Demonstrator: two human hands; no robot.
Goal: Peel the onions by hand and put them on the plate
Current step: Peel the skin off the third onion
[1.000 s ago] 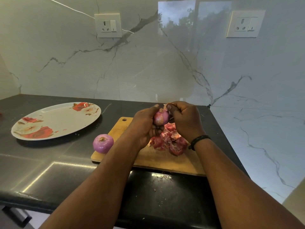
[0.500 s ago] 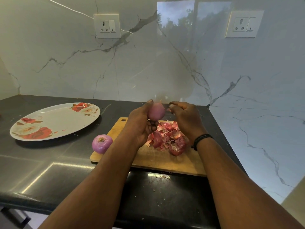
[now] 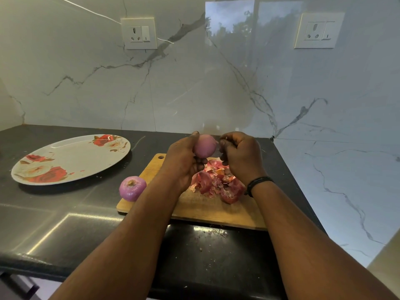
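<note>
Head view: we hold a smooth, round pink peeled onion (image 3: 204, 146) in our left hand (image 3: 181, 161), thumb and fingers curled round it, above the wooden cutting board (image 3: 216, 211) on the black tabletop (image 3: 65, 224). Our right hand (image 3: 241, 156) sits just beside it, fingers curled; whether they pinch anything we cannot tell. Another purple onion (image 3: 132, 188) rests at the board's left edge, the white oval rose-patterned plate (image 3: 71, 158) well apart.

Dark glossy worktop (image 3: 65, 226) w/ bright light streaks near left. Wooden chopping board (image 3: 216, 211) lies centre-right on it, hang hole at far left corner. White marble-look wall (image 3: 86, 87) w/ grey veins behind & on the right. Two white socket plates: one far left-centre (image 3: 139, 33), one far right (image 3: 319, 30). Thin white cable (image 3: 86, 10) runs across wall to the left socket. Black wristband (image 3: 257, 183) near board's right side.
</note>
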